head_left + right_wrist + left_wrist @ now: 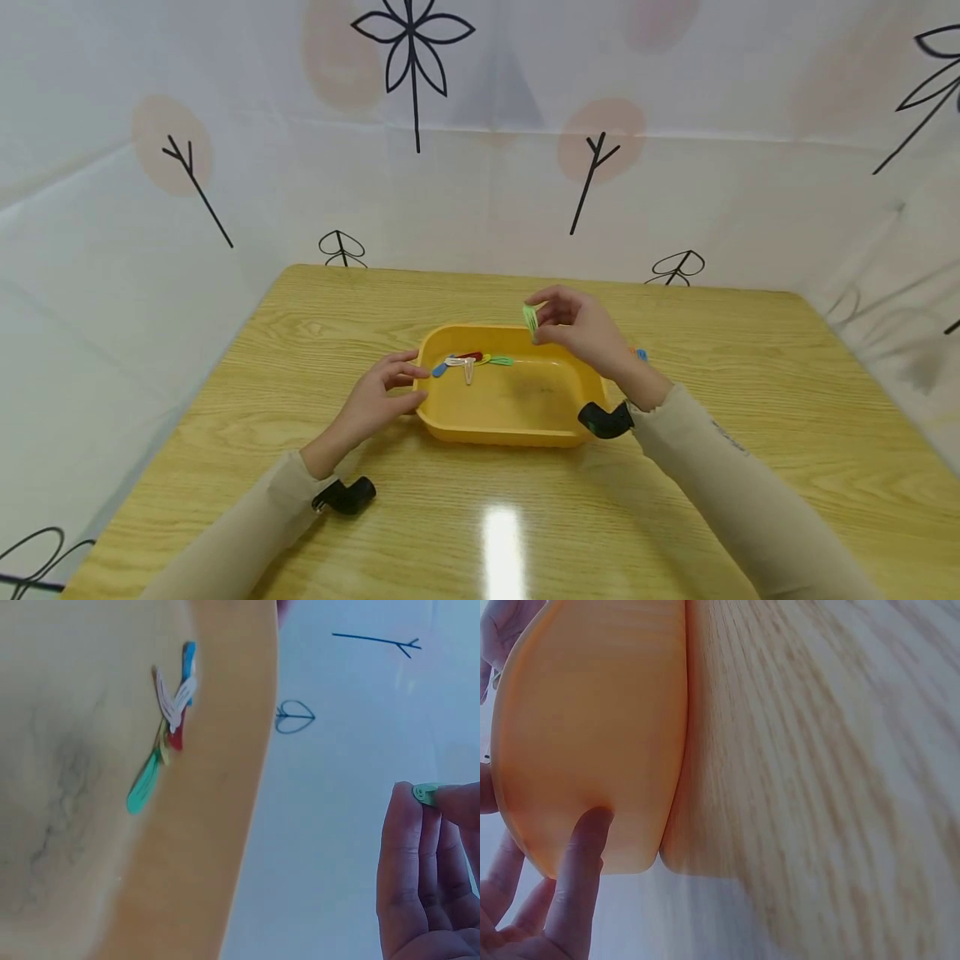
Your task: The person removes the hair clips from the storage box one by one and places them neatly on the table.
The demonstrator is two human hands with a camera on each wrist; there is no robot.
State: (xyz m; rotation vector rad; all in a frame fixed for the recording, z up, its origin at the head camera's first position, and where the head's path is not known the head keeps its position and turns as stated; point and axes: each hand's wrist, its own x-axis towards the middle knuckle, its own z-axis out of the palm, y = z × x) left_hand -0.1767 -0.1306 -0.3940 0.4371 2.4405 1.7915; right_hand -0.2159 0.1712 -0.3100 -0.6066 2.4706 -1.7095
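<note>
My left hand [381, 392] holds the left end of a yellow plastic tray [495, 437]. Some of its fingers reach the rim; in the left wrist view a fingertip touches the outer wall [622, 735]. Above the far right part of the tray, my right hand [581, 329] pinches a light green hair clip [530, 321] between thumb and fingertip. Inside the tray, at its left, several hair clips lie in a loose cluster: a blue clip [439, 369], a pale pink clip [469, 372], a dark red clip [472, 356] and a green clip [501, 361], partly overlapping.
Small blue and orange pieces [641, 354] lie on the wooden table [300, 333] beyond the right forearm, which partly hides them. A white cloth [495, 200] with drawn plants hangs behind the table. Each wrist carries a black camera mount [351, 497].
</note>
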